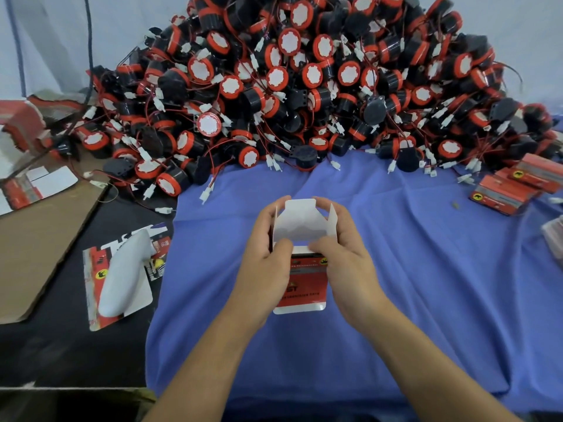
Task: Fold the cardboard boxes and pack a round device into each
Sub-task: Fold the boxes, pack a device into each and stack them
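As both hands grip one box over the middle of the blue cloth, we note the following.

Left hand: it is closed on the box's left side. The thumb lies on the near red face close to the top edge, and the fingers curl round the far side.

Right hand: it holds the right side the same way, thumb at the same edge.

Box: it is roughly upright, with the red printed panel toward us. The top end is open, and white flaps stick up, one broad at the back and one narrow at each side. A white flap also shows at the bottom end. We cannot tell whether that end touches the cloth. The inside is hidden from us.

Devices: a large heap fills the far side of the counter. They have black bodies, red rims, white faces, and red wires with white plugs. The heap's near edge lies on the cloth, beyond the box and apart from it.

Closed red boxes lie at the right of the cloth, just beside the heap.

Left of the cloth, on the dark counter, lies a blister pack holding a white moulded part. Brown cardboard lies beside it, with flat blanks on top.
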Demonstrator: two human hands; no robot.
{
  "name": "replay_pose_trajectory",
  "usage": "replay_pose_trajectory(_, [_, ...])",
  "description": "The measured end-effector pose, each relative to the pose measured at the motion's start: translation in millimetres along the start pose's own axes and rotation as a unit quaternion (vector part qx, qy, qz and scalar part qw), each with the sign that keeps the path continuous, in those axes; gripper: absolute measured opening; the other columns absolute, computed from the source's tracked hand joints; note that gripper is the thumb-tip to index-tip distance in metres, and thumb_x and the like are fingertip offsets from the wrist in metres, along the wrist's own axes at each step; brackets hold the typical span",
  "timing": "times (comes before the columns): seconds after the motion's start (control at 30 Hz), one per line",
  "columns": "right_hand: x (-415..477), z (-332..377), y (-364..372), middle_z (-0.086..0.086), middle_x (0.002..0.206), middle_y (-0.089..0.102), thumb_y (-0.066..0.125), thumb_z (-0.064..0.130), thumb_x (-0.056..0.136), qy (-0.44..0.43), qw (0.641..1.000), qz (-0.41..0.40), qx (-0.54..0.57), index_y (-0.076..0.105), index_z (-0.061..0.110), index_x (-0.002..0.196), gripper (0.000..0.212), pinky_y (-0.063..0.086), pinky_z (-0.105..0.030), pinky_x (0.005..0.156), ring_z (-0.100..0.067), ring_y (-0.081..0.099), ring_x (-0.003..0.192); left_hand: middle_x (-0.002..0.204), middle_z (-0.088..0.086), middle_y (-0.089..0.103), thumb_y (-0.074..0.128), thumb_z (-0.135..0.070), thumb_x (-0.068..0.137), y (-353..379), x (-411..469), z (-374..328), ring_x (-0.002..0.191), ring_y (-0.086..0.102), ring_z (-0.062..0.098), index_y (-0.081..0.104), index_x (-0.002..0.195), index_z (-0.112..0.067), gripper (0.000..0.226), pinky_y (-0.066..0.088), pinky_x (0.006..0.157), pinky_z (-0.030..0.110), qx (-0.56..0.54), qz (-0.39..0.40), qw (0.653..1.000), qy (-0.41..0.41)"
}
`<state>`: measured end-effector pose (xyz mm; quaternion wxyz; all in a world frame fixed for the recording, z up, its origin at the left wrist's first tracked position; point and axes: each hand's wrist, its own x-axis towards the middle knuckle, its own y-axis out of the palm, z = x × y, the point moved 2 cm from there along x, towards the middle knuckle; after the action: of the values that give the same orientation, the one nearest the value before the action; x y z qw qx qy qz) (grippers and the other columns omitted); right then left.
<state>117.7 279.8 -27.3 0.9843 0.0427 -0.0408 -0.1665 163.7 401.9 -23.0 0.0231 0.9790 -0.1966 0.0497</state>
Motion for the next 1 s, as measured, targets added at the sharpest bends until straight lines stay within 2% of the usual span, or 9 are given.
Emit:
replay_pose_trajectory(0.1, [-1, 2, 3, 0.014, 0.124, 0.07, 0.052, 0.031, 0.091, 0.006, 1.0, 0.009, 0.016, 0.063, 0.048, 0.125, 0.04, 0.058, -0.027, 0.084, -0.007, 0.069, 0.106, 0.131, -0.018, 0.067, 0.055, -0.055, 0.092, 0, -1, -1, 0.117, 0.067, 0.006, 0.062, 0.131, -0.051, 0.04, 0.052, 0.099, 0.036, -0.08, 0.01, 0.996, -0.034])
replay_pose_trajectory(0.17, [-1, 4, 1, 0.009, 0.129, 0.071, 0.053, 0.046, 0.095, 0.027, 0.998, 0.007, 0.056, 0.067, 0.044, 0.128, 0.036, 0.053, -0.041, 0.102, -0.014, 0.068, 0.118, 0.131, -0.012, 0.07, 0.052, -0.062, 0.09, -2, -1, -2, 0.12, 0.067, 0.012, 0.069, 0.127, -0.047, 0.043, 0.049, 0.106, 0.045, -0.152, 0.003, 0.986, -0.066])
replay_pose_trajectory(0.23, [-2, 7, 0, 0.006, 0.129, 0.071, 0.052, 0.048, 0.096, 0.034, 0.997, -0.006, 0.071, 0.07, 0.042, 0.127, 0.036, 0.049, -0.048, 0.107, -0.018, 0.068, 0.12, 0.132, -0.011, 0.069, 0.051, -0.054, 0.094, -4, -2, -4, 0.122, 0.066, 0.015, 0.069, 0.128, -0.045, 0.04, 0.049, 0.108, 0.049, -0.139, -0.013, 0.989, -0.055])
replay_pose_trajectory(0.4, [-3, 8, 3, 0.007, 0.122, 0.073, 0.057, 0.027, 0.095, 0.011, 0.998, -0.015, 0.056, 0.072, 0.04, 0.12, 0.032, 0.057, -0.024, 0.08, -0.012, 0.07, 0.107, 0.129, -0.013, 0.07, 0.054, -0.033, 0.102, -5, -5, -7, 0.114, 0.069, 0.013, 0.067, 0.129, -0.044, 0.032, 0.059, 0.088, 0.031, -0.091, 0.0, 0.996, -0.018])
replay_pose_trajectory(0.6, [-3, 6, 6, 0.01, 0.101, 0.075, 0.049, 0.001, 0.099, 0.006, 0.999, -0.042, 0.026, 0.072, 0.044, 0.099, 0.049, 0.057, -0.022, 0.071, -0.007, 0.07, 0.087, 0.113, -0.01, 0.075, 0.053, -0.006, 0.102, -3, -3, -6, 0.1, 0.072, 0.012, 0.068, 0.118, -0.04, 0.041, 0.058, 0.076, 0.024, -0.035, -0.01, 0.999, -0.023])
replay_pose_trajectory(0.7, [-3, 6, 6, 0.009, 0.099, 0.075, 0.053, 0.009, 0.095, 0.012, 0.999, -0.047, 0.024, 0.071, 0.04, 0.097, 0.036, 0.056, -0.021, 0.068, -0.007, 0.068, 0.083, 0.11, -0.008, 0.075, 0.052, -0.004, 0.1, -2, -3, -8, 0.095, 0.072, 0.011, 0.071, 0.111, -0.041, 0.043, 0.056, 0.069, 0.02, -0.044, -0.008, 0.999, -0.024])
replay_pose_trajectory(0.8, [-4, 11, 4, 0.003, 0.098, 0.075, 0.054, 0.03, 0.088, 0.026, 0.998, -0.036, 0.055, 0.073, 0.036, 0.093, 0.02, 0.056, -0.031, 0.07, -0.014, 0.068, 0.085, 0.108, -0.003, 0.075, 0.057, -0.022, 0.097, -2, -3, -10, 0.091, 0.072, 0.012, 0.073, 0.111, -0.035, 0.025, 0.057, 0.067, 0.022, -0.079, 0.001, 0.996, -0.038])
replay_pose_trajectory(0.9, [-5, 15, 3, -0.012, 0.108, 0.075, 0.052, 0.052, 0.091, 0.026, 0.998, -0.029, 0.053, 0.073, 0.017, 0.107, 0.044, 0.052, -0.047, 0.088, -0.031, 0.069, 0.098, 0.113, 0.006, 0.075, 0.056, -0.043, 0.093, -2, -3, -14, 0.098, 0.074, 0.022, 0.075, 0.116, -0.024, 0.035, 0.059, 0.069, 0.029, -0.121, 0.016, 0.991, -0.05])
replay_pose_trajectory(1.0, [-6, 19, 5, -0.008, 0.095, 0.073, 0.057, 0.058, 0.091, 0.02, 0.998, -0.034, 0.049, 0.07, 0.007, 0.104, 0.054, 0.052, -0.035, 0.073, -0.026, 0.065, 0.08, 0.109, 0.008, 0.078, 0.051, -0.056, 0.1, -1, -5, -17, 0.095, 0.076, 0.024, 0.079, 0.11, -0.024, 0.044, 0.06, 0.068, 0.03, -0.129, -0.011, 0.989, -0.066])
